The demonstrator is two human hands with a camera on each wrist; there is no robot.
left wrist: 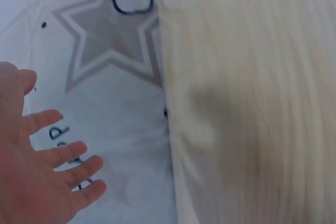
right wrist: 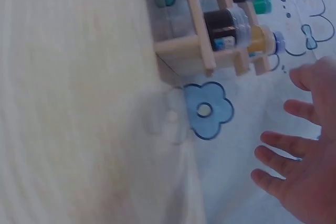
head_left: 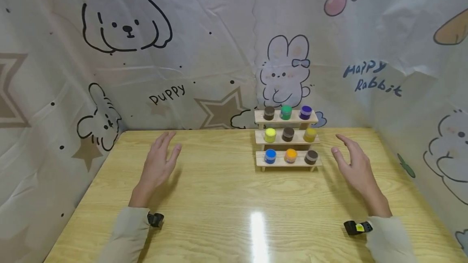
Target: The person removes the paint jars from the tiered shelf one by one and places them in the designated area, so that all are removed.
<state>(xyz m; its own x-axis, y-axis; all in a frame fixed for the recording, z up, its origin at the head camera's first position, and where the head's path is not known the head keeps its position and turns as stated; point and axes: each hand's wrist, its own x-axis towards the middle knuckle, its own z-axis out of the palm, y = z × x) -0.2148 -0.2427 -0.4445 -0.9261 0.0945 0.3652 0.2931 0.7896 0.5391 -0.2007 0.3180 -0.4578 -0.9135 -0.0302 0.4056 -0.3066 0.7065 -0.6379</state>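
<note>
A three-tier wooden rack (head_left: 261,158) stands toward the back of the table, right of centre. Small lidded paint jars sit on every tier, among them a green jar (head_left: 286,112) on top, a bright yellow jar (head_left: 270,135) in the middle and a blue jar (head_left: 270,156) at the bottom. To the right of the rack my right hand (head_left: 354,167) hovers over the table, fingers spread and holding nothing. My left hand (head_left: 159,163) is raised on the far left, well apart from the rack, also bare. In the right wrist view, a dark jar (right wrist: 223,27) shows near the rack's end.
The wood-grain table (head_left: 212,198) meets a printed cloth backdrop (head_left: 219,52) along its back and sides. Each wrist carries a black strap camera, one on the left (head_left: 156,220) and one on the right (head_left: 357,227). A light reflection gleams at the front middle.
</note>
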